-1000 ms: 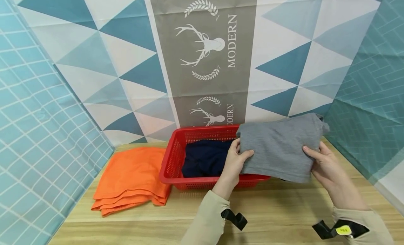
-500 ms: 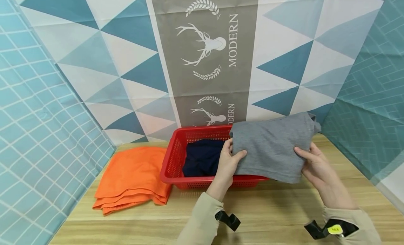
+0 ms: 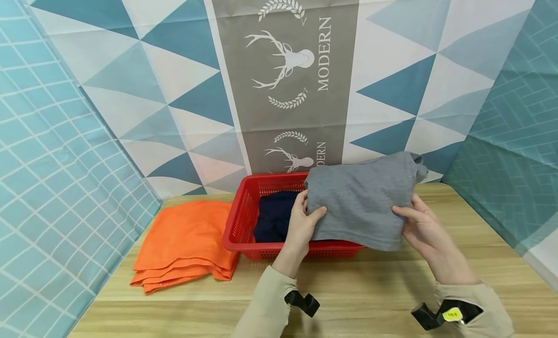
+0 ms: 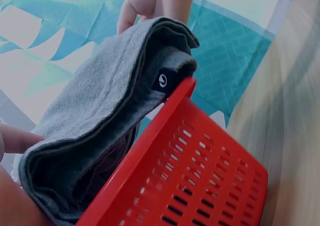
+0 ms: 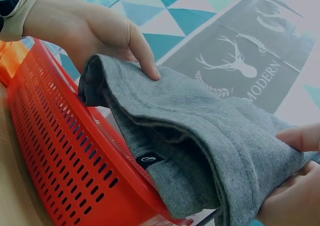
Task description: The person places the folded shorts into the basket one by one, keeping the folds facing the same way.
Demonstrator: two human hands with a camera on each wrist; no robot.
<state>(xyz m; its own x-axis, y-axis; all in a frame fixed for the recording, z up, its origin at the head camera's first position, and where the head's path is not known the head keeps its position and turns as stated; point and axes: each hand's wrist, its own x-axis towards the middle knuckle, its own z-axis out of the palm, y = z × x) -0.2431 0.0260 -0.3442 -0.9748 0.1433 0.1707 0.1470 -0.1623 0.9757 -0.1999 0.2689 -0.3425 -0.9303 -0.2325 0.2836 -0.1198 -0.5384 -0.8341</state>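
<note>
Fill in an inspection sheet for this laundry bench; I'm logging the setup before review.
Surface: wooden table, light grain.
Job's things: folded grey garment held above the red basket; dark navy garment inside the basket.
Clutter: folded orange cloth left of the basket.
Hands: left hand grips the grey garment's left edge; right hand grips its right edge.
Cables: nothing seen.
Surroundings: triangle-pattern backdrop with deer print; teal tile-pattern side panels.
</note>
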